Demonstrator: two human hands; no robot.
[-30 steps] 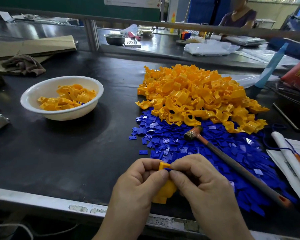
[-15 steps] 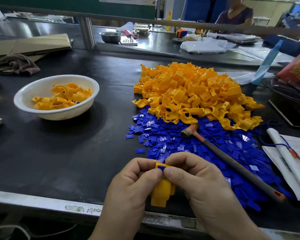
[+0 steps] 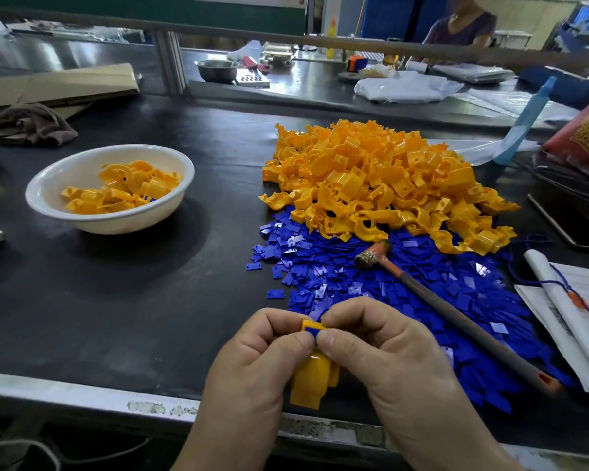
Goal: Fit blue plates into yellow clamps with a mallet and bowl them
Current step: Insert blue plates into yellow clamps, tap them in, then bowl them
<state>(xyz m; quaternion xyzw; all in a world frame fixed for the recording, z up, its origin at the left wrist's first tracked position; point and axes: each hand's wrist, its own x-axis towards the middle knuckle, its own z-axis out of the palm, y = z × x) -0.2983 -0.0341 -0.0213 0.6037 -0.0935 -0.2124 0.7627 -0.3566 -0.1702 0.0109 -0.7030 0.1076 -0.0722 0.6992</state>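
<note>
Black bench mat (image 3: 150, 300): nothing on it has moved over the last second, only the head camera drifted a bit. Yellow clamp pile (image 3: 381, 185) is unchanged, far right of centre, with the blue plate spread (image 3: 405, 294) lying against its near edge. White bowl (image 3: 116, 222) sits well apart on the left and holds the same partial load of finished clamps, so nothing new has been bowled. Mallet (image 3: 449, 307) is untouched, lying diagonally across the blue plates with its head toward the pile. Left hand (image 3: 252, 362) and right hand (image 3: 388, 355) stay at the near bench edge, both curled around one held clamp (image 3: 315, 379), thumbs meeting at its top end. The only real change is there: the thumbs have closed in, and the held plate (image 3: 312, 331) now shows as a blue patch framed by the yellow top face. How deep it sits I can't tell, the thumbs cover it. My read: the plate is started by hand but not driven home. The mallet tap and the drop into the bowl are still to do.
</note>
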